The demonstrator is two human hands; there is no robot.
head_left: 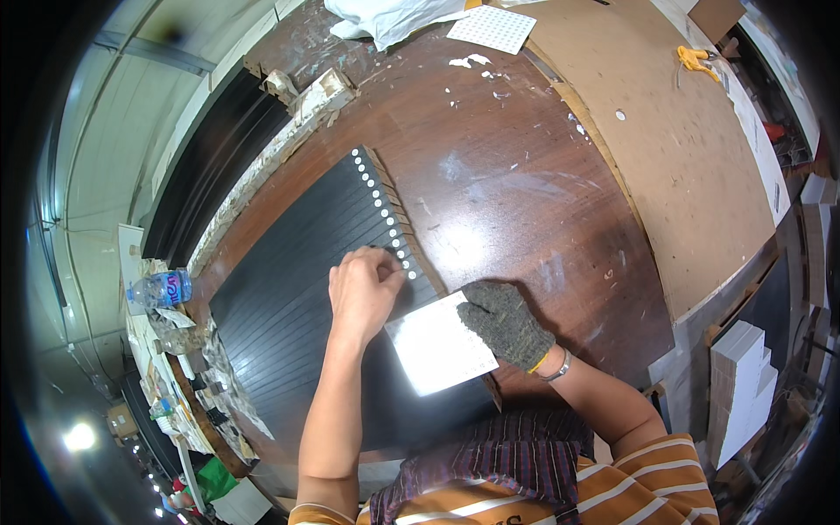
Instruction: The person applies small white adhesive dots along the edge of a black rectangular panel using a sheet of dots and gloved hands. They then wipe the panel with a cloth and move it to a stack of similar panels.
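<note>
Black slats [289,254], laid side by side on the brown tabletop [534,201]; round white stickers [386,213] run in a row along their right-hand ends, starting from the far corner. Left hand [360,284], bare: fingers curled and bunched, thumb and index tips beside the nearest visible sticker. Can't tell if a sticker sits between them. Right hand [507,324], in a dark grey knit glove, is closed on the right edge of a white sticker sheet [440,346], which lies over the slat ends nearest the wearer.

Risks, my read: a sticker could land off-line or crooked, since the left fingers cover the spot; slats could slide out of line if nudged, no clamp visible; thick glove may crease the sheet or drag it across placed dots.

In the way: sheet hides the nearer slat ends. Around: black profiles [219,157] stacked at far left, plastic bottle [159,289] left, white bag [394,17] and dotted sheet [492,29] at the far edge, white scraps [470,61] near them, brown board [665,157] right, yellow-handled tool [694,59] beyond reach, white stacked pieces [739,385] lower right.
</note>
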